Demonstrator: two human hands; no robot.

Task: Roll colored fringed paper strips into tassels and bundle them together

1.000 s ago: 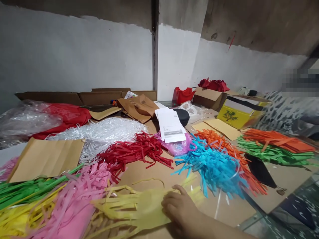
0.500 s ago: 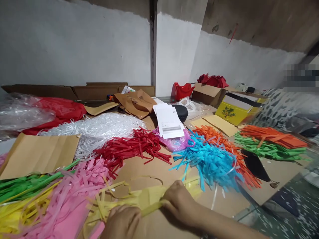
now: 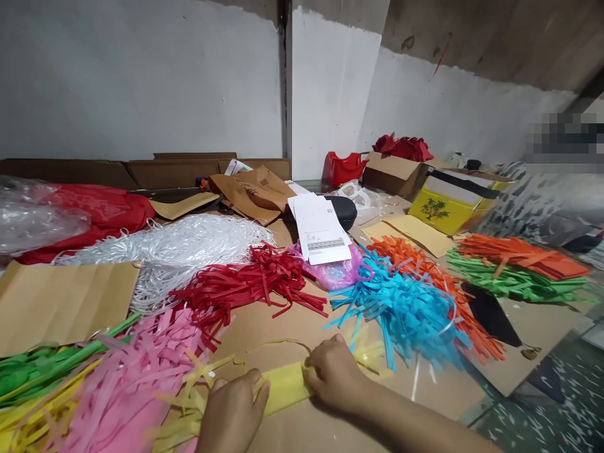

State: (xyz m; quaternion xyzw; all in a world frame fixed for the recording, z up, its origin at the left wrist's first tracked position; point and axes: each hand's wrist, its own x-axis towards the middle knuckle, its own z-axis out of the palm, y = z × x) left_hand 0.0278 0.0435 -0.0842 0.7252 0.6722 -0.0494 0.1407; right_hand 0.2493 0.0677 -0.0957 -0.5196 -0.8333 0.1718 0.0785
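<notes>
Between the two hands, right down at the fingertips, there's a yellow fringed piece (image 3: 285,387), pulled into a flat band with loose strips spilling out past both hands. Left hand (image 3: 233,406) has its fingers curled in close together, pinching one end of the band with the thumb alongside; the right hand (image 3: 335,371) is bunched up the same way on the other end, knuckles up. Can't really tell where every fingertip sits, since some are tucked out of sight. Under the fingers is a brown cardboard sheet (image 3: 264,321). Just left of the left-hand fingers you've got a big pink fringe pile (image 3: 132,390), with green strips (image 3: 42,371) and more yellow strips (image 3: 42,415) further out that way. Straight beyond the fingers sits a dark red fringe bundle (image 3: 255,277), and behind that a heap of shiny white string (image 3: 189,245). Off past the right-hand fingers is a bright blue bundle (image 3: 401,308), overlapping an orange one (image 3: 438,283). Farther out from the fingers, white papers (image 3: 321,233) lie on a pink plastic bag (image 3: 333,277), next to a black case (image 3: 344,211), and a yellow box (image 3: 448,204) stands well off to the right.
</notes>
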